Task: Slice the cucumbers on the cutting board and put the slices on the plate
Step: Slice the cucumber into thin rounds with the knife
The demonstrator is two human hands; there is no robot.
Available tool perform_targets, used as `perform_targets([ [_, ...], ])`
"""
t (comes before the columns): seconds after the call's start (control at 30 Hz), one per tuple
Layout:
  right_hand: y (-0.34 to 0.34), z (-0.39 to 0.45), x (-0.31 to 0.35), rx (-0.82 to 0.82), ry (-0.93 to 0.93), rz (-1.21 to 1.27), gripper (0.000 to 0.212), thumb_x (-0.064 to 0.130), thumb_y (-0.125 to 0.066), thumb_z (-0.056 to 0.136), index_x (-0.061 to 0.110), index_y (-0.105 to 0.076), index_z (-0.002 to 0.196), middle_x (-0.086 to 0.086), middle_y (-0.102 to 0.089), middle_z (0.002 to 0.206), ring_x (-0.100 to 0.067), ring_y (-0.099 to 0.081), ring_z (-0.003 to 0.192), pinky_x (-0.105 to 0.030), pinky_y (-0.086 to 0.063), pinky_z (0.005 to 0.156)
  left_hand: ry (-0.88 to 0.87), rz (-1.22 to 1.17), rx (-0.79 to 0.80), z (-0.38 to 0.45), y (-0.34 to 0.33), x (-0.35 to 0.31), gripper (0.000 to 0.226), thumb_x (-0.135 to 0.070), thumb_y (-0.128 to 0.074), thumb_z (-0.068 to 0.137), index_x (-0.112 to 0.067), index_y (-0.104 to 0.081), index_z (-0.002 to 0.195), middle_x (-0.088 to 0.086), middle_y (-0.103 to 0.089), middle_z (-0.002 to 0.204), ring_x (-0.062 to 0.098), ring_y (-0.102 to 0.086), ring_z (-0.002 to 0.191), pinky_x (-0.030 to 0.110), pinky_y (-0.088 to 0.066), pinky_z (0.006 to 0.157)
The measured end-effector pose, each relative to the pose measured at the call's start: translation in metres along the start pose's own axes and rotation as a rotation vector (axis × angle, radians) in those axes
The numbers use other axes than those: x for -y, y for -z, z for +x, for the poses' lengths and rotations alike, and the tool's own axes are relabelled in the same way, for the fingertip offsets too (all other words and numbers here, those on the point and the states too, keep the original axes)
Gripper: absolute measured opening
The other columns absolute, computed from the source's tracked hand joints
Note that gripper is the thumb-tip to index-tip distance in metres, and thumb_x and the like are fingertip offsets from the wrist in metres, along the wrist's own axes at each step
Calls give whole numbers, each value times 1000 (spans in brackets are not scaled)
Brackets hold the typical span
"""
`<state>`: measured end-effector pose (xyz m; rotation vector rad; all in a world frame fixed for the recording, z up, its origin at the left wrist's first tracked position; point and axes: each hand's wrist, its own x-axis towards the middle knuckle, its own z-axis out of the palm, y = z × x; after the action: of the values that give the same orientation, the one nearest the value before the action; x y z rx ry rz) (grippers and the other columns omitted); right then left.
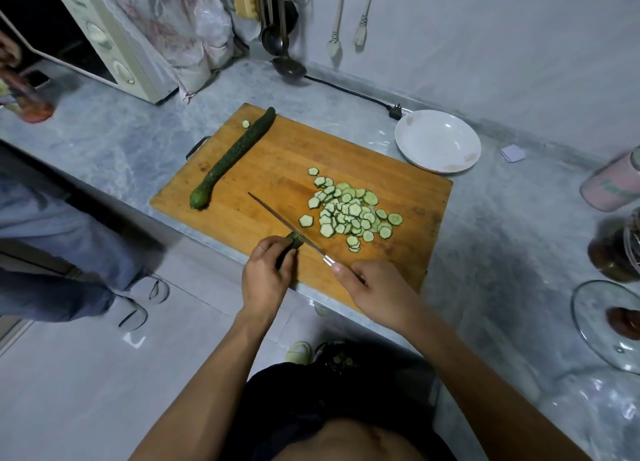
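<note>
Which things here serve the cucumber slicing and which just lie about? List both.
Job: cutting board, whole cucumber, cucumber stub in left hand, knife in right hand, slices, plate.

Lying about: microwave, ladle, glass lid, jars.

Bare forearms, a thin ring (260,249) on one finger, dark shorts (332,401).
</note>
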<state>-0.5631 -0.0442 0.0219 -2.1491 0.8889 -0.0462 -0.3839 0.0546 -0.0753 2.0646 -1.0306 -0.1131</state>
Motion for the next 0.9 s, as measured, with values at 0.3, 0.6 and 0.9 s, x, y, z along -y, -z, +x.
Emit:
perform_targets([
  [0.3, -4, -8, 16, 48, -17, -32, 54, 50, -42, 101, 15, -37, 61, 1, -39, 56, -10, -37, 51, -29, -28, 50, -75, 104, 23, -3, -2, 7, 26, -21, -60, 91, -22, -71, 114, 1, -64, 122, 24, -67, 86, 33, -56, 60],
  [0.6, -6, -7, 20, 65, -23, -55, 52, 49, -38, 103, 15, -41, 64, -1, -45, 61, -14, -44, 55, -30, -31, 51, -56, 148, 23, 0, -4, 4, 22, -21, -60, 91, -17, -72, 110, 4, -65, 119, 29, -67, 84, 37, -57, 60],
  [0.9, -3, -3, 17, 90, -22, -52, 52, 50, -36, 103, 18, -37, 62, -1, -42, 63, -10, -37, 59, -31, -27, 54, -45, 173, 39, 1, -5, 3, 25, -12, -66, 88, -17, -71, 113, 7, -65, 118, 30, -66, 83, 34, -56, 61],
])
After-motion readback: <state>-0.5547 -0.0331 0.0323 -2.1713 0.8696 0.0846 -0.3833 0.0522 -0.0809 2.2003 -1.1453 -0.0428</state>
